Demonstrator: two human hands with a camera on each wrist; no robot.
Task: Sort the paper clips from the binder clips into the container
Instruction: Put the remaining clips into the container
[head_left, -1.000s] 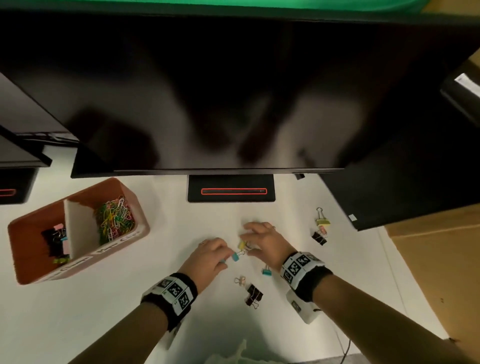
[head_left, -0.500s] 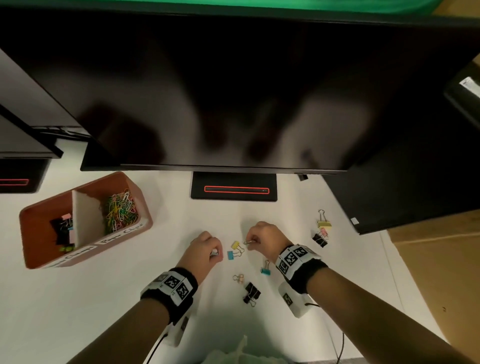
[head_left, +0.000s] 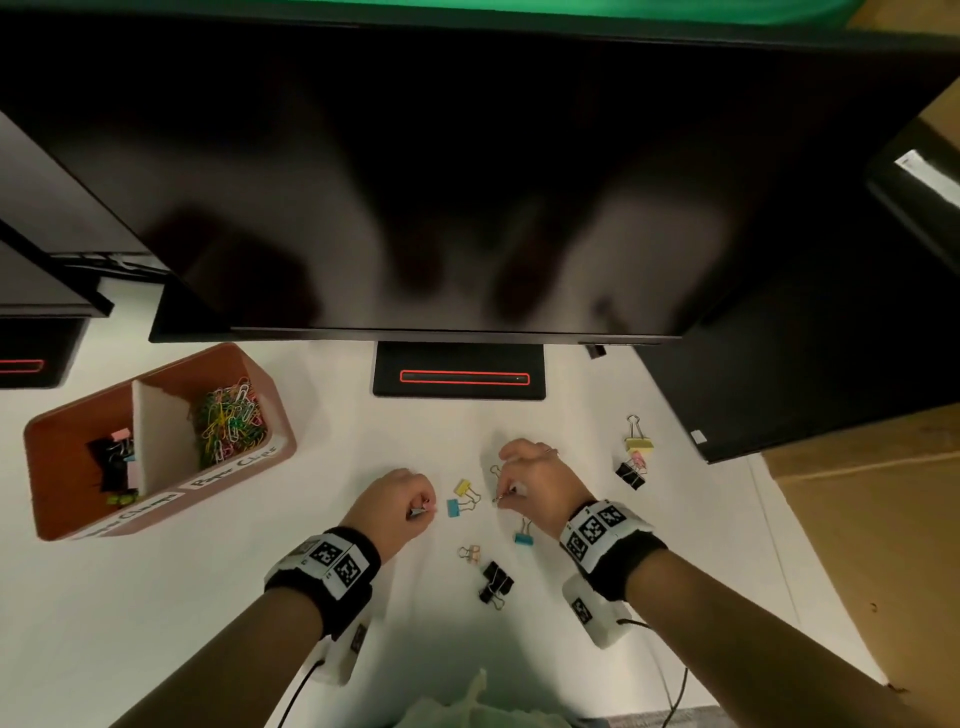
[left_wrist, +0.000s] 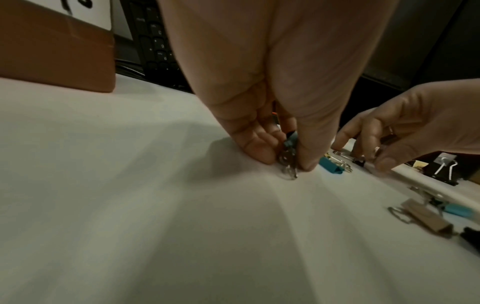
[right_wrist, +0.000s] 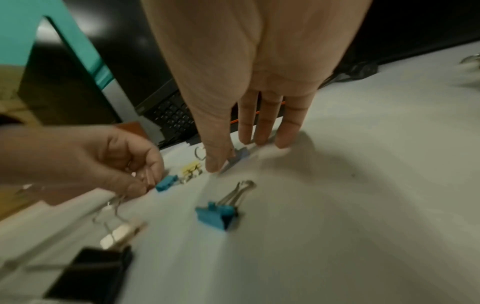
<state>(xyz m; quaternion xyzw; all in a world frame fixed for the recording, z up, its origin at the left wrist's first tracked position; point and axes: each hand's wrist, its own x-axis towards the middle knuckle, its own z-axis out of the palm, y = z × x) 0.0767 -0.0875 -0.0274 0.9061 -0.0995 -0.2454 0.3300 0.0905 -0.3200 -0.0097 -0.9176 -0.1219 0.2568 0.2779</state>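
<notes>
An orange two-part container (head_left: 67, 519) stands at the left; its right half holds coloured paper clips (head_left: 231, 421), its left half binder clips (head_left: 111, 460). My left hand (head_left: 423, 512) pinches a small binder clip (left_wrist: 288, 156) against the white table, between thumb and fingers. My right hand (head_left: 506, 493) pinches another small binder clip (right_wrist: 240, 155) by its wire handle, with the other fingers straight. Between the hands lie a yellow clip (head_left: 463, 487) and a blue clip (head_left: 453, 507). Nearer me lie a blue clip (head_left: 523, 538), a tan clip (head_left: 471, 553) and black clips (head_left: 496, 582).
A large dark monitor (head_left: 467, 182) overhangs the far half of the table, on its stand (head_left: 460, 376). More binder clips, a yellow one (head_left: 639, 443) and a black one (head_left: 630, 474), lie at the right. A cardboard box (head_left: 872, 545) borders the table's right edge.
A second ago both hands lay spread over the loose clips. Now each has drawn its fingers together on a small clip, and the left hand has shifted slightly left.
</notes>
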